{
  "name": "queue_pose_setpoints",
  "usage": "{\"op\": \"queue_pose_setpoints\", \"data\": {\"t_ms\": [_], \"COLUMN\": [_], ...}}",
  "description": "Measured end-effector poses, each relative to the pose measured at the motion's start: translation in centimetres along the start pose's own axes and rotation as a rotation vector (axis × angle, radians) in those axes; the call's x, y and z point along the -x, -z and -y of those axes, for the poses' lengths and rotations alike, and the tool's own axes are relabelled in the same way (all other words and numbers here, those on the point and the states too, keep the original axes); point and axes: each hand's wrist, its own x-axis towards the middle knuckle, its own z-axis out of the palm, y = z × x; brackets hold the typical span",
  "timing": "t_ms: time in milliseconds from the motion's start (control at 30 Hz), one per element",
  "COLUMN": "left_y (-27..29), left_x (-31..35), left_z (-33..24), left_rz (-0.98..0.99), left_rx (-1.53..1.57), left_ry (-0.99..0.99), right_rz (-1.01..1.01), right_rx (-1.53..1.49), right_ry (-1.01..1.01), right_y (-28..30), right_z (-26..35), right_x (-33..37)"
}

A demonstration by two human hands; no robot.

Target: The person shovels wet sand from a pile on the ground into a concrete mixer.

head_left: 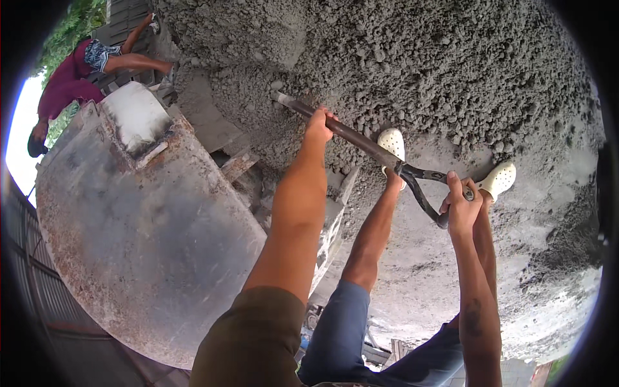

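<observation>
A shovel [367,146] with a dark shaft and a black D-shaped grip lies slantwise across the view. My left hand [318,125] is wrapped round the shaft, low toward the far end. My right hand [463,205] is closed on the grip at the near right end. The shaft's far end points up and left, against the heap of grey, crumbly, damp-looking mix [412,64]. I cannot make out the shovel's blade there. The heap spreads over the far ground, and my feet in white clogs [392,143] stand at its near edge.
To the left stands a large, rust-stained metal drum or sheet [155,238] with a pale square opening [137,119]. Broken blocks and boards [240,165] lie beside it. Another person in a maroon shirt [68,80] bends over at the far left. Grey concrete ground [425,258] runs beneath me.
</observation>
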Motion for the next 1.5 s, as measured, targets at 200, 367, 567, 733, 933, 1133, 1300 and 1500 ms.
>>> {"op": "queue_pose_setpoints", "data": {"t_ms": [200,367,567,733,933,1133,1300,1500], "left_y": [-3.4,-5.3,-10.0,-11.8,-8.4,-1.6,3.7,16.6], "left_x": [8.5,21.5,43.2,55.9,53.5,42.0,28.2,28.3], "left_z": [9.5,17.3,21.6,17.4,20.5,20.4,5.2,8.2], "left_rz": [-0.038,-0.08,0.035,0.412,0.341,0.138,0.277,-0.079], "left_rx": [-0.038,-0.01,-0.374,-0.407,0.203,0.224,0.232,-0.151], "left_ry": [0.037,0.087,-0.067,-0.067,0.118,0.329,0.051,-0.082], "right_rz": [-0.12,-0.184,-0.117,0.076,-0.44,-0.175,0.159,0.279], "right_rx": [-0.06,-0.132,-0.135,0.049,-0.272,0.012,0.01,-0.122], "right_ry": [-0.076,-0.136,-0.654,-0.781,-0.194,0.174,0.14,0.053], "right_y": [13.6,28.7,44.5,48.0,44.5,35.9,3.8,-5.4], "right_z": [2.2,0.7,-3.4,-6.1,5.4,8.6,8.4,-6.1], "right_x": [0.1,6.0,12.5,15.9,28.5,32.3,22.4,1.2]}}
